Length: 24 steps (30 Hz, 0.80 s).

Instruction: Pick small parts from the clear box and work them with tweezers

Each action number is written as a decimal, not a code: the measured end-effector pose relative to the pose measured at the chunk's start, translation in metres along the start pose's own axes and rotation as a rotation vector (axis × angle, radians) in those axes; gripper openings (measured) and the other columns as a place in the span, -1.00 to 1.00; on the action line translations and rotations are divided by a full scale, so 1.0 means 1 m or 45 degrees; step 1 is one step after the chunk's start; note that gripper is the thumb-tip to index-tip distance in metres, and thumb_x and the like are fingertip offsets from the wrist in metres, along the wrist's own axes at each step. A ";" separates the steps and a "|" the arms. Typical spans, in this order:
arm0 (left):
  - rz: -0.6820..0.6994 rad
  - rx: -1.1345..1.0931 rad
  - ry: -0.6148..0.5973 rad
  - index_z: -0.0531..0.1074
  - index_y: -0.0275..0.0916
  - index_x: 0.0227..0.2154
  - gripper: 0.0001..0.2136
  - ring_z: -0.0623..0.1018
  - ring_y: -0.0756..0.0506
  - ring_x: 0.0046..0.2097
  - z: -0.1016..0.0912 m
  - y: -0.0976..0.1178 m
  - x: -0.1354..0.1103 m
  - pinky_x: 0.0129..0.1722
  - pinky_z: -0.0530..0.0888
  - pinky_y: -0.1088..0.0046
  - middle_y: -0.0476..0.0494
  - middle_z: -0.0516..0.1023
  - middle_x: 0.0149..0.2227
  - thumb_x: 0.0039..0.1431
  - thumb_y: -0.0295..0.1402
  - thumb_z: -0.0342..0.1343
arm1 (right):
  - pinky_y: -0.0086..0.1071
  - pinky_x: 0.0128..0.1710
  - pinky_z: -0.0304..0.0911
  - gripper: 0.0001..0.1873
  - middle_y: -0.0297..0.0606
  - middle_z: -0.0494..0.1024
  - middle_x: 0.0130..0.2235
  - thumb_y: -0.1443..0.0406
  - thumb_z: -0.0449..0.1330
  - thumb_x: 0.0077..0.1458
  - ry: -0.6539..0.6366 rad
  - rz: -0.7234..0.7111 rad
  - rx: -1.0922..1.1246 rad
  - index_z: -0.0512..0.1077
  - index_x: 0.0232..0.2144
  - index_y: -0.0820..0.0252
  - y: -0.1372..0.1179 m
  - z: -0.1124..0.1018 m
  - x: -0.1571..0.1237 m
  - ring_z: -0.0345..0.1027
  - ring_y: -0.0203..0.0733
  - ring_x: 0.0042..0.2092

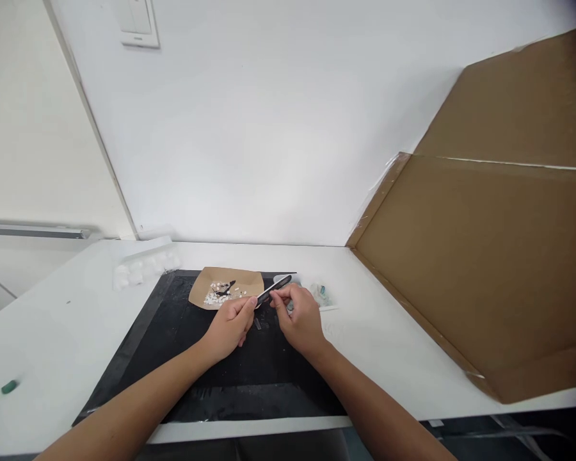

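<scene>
Between both hands, above the black mat [182, 358], is a slim flat black piece with a white edge [281, 283]; its exact kind is unclear. My left hand [230, 328] pinches its near left end between thumb and fingers. Closed at its right side, my right hand [300, 318] has thumb and fingertips pressed together against the piece. Just behind my left hand sits a brown paper tray [249, 282] with white bits and some dark strips in it. A small clear sliver [258, 324] lies on the mat below the held piece.
Behind my right hand are a pale dish [295, 279] and a clear packet with greenish contents [322, 294]. White translucent packaging [146, 264] stands at the back left. A green piece [9, 387] lies far left. Cardboard panels [470, 256] rise at the right; a white wall [269, 128] closes the back.
</scene>
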<state>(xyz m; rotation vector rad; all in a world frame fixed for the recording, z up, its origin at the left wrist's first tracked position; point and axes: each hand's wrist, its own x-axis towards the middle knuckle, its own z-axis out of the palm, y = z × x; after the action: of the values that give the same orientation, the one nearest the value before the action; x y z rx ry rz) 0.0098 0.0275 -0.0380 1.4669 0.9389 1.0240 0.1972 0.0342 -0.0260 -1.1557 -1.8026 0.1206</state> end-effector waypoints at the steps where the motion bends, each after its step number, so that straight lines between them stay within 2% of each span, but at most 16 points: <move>1: 0.005 0.004 0.003 0.21 -0.18 -0.55 -0.49 0.19 0.10 -0.74 0.000 0.000 0.000 -0.75 0.19 0.61 0.18 0.16 -0.70 0.37 0.10 -0.03 | -0.20 -0.15 0.28 -0.76 -0.31 0.64 -0.38 0.17 0.13 0.37 -0.001 -0.004 -0.002 0.41 -0.36 0.07 -0.001 0.000 0.000 0.47 -0.14 -0.37; 8: 0.002 0.002 -0.028 0.23 -0.19 -0.54 -0.50 0.17 0.10 -0.72 0.002 0.004 -0.003 -0.73 0.21 0.60 0.16 0.17 -0.66 0.37 0.10 -0.03 | -0.23 -0.17 0.28 -0.77 -0.31 0.65 -0.36 0.11 0.14 0.36 0.127 0.189 -0.028 0.45 -0.28 0.09 0.011 -0.008 0.006 0.51 -0.11 -0.31; 13: 0.000 0.006 -0.021 0.22 -0.18 -0.52 -0.51 0.17 0.10 -0.72 0.001 0.004 -0.003 -0.74 0.21 0.60 0.18 0.13 -0.67 0.37 0.10 -0.04 | -0.23 -0.15 0.26 -0.79 -0.35 0.64 -0.37 0.17 0.15 0.37 0.034 0.058 -0.014 0.43 -0.33 0.08 0.005 -0.004 0.001 0.49 -0.15 -0.33; 18: -0.001 0.016 -0.006 0.30 -0.20 -0.45 -0.54 0.15 0.10 -0.72 0.002 0.006 -0.002 -0.74 0.21 0.60 0.20 0.13 -0.68 0.37 0.10 -0.03 | -0.23 -0.13 0.25 -0.79 -0.35 0.63 -0.39 0.20 0.16 0.37 -0.020 -0.067 -0.013 0.42 -0.35 0.08 -0.002 0.002 -0.004 0.47 -0.16 -0.35; 24: -0.001 0.023 0.000 0.18 -0.18 -0.56 -0.49 0.19 0.10 -0.72 0.005 0.008 -0.003 -0.73 0.17 0.60 0.17 0.15 -0.69 0.37 0.10 -0.04 | -0.24 -0.16 0.24 -0.80 -0.35 0.64 -0.37 0.15 0.17 0.36 0.089 0.131 -0.040 0.44 -0.30 0.10 0.011 -0.006 0.003 0.48 -0.15 -0.33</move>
<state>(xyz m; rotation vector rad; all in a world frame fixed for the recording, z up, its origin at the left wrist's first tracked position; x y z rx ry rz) 0.0135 0.0224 -0.0311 1.4812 0.9510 1.0173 0.2086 0.0401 -0.0266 -1.2605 -1.6897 0.1108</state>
